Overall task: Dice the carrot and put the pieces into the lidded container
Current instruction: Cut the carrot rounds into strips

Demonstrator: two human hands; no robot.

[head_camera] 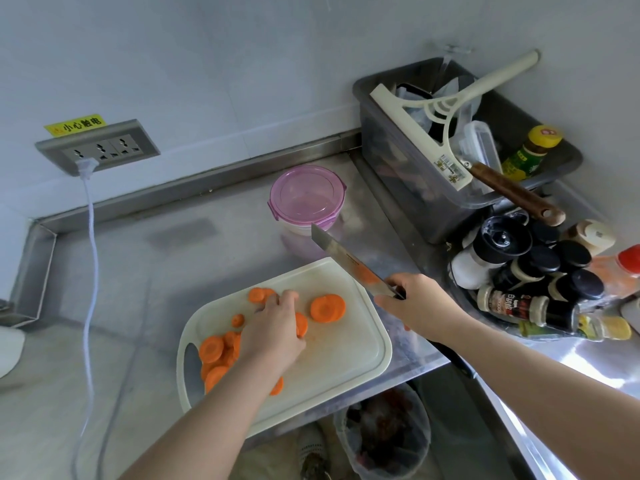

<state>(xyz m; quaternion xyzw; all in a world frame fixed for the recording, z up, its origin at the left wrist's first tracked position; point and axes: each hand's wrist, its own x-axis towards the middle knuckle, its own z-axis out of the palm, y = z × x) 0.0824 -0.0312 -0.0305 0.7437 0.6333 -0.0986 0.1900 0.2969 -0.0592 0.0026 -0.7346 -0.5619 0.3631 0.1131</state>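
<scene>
From the head camera, the carrot slices (327, 307) lie as rounds on the white cutting board (346, 355), some loose near its far edge and a heap at its left end, none yet diced. The left hand (277, 327) reaches down among them with fingers bent onto the rounds; whether it pinches one or only presses cannot be told. The right hand (412, 299) is wrapped round the handle of the knife (346, 258), whose blade is lifted off the board and points toward the container (306, 199), which stands on the steel counter (194, 258) beyond the board with its pink lid still on. The likely trouble: thin rounds slide or roll under the blade, so a cut made close to those bent fingers could nick them; the board's near edge seems to overhang the counter above a bin (384, 434), so pressing there might tip it and drop pieces
</scene>
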